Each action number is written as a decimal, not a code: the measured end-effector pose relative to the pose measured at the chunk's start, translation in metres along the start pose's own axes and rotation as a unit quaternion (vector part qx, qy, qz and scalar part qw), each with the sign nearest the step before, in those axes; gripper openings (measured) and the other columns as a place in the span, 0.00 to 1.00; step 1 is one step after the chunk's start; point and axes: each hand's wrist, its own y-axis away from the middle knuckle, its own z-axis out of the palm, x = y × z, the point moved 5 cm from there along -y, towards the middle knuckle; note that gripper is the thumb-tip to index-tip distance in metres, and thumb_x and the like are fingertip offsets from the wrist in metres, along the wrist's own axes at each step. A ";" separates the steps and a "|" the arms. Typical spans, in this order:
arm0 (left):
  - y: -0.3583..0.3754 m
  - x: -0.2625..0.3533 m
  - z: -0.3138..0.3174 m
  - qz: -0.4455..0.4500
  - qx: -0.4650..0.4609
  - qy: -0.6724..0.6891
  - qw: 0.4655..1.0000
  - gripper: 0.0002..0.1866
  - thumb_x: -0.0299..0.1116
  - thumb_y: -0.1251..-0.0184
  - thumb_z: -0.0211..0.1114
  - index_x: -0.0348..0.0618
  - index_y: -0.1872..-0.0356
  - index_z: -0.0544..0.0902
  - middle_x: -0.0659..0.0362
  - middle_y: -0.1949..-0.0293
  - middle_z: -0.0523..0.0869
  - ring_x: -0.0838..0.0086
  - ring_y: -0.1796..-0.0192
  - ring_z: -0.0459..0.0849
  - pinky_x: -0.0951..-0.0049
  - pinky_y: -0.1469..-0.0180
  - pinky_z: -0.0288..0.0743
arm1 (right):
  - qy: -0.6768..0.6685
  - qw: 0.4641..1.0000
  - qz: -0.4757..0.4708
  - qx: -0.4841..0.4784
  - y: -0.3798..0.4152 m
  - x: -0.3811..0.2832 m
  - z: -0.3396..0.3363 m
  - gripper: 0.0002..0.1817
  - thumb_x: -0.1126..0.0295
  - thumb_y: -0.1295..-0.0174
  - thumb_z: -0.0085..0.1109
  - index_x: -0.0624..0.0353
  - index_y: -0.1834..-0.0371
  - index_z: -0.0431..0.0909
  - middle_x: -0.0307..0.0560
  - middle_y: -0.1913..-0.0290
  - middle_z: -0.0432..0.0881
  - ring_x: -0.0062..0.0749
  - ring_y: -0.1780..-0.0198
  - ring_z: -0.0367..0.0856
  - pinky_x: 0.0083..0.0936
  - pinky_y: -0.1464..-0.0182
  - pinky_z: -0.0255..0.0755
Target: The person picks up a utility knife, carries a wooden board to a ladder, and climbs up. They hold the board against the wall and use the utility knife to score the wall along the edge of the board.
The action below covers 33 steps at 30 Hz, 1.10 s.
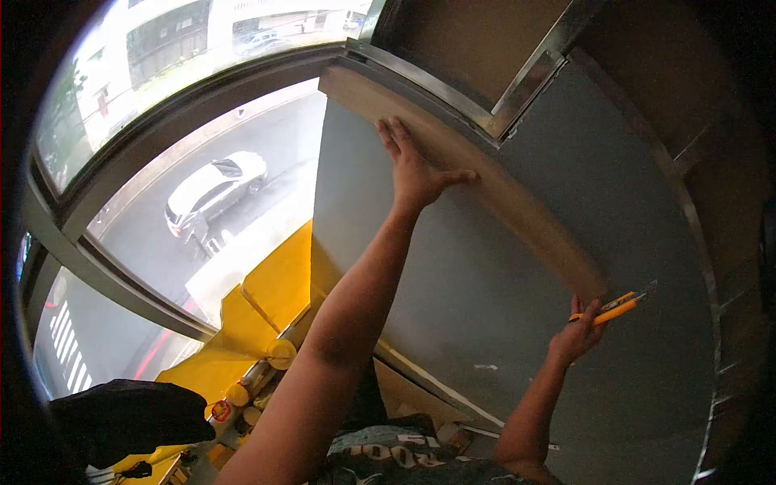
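A long brown strip (501,202) runs diagonally across a grey panel (461,275), from the window side at upper left down to the right. My left hand (416,174) lies spread near the strip's upper part, with the thumb on the strip and the other fingers at its lower edge. At the strip's lower right end, my right hand (575,335) is closed around an orange cutter (616,311), whose tip points up and right. Whether the right fingers also touch the strip is hard to tell.
A metal frame (461,101) borders the panel above. Windows with a brown frame (186,93) stand at left, a white car (214,190) outside. Yellow sheeting (275,279), cans (280,353) and a black item (137,420) are at lower left.
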 end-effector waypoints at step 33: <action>-0.002 0.004 -0.008 -0.004 0.013 -0.020 1.000 0.92 0.64 0.84 0.89 0.34 0.20 0.32 0.37 0.19 0.28 0.42 0.17 0.39 0.53 0.18 0.54 | 0.163 0.966 -0.192 0.052 -0.011 -0.016 -0.017 0.29 0.54 0.21 0.50 0.67 0.29 0.67 0.64 0.37 0.78 0.44 0.42 0.84 0.35 0.43 0.82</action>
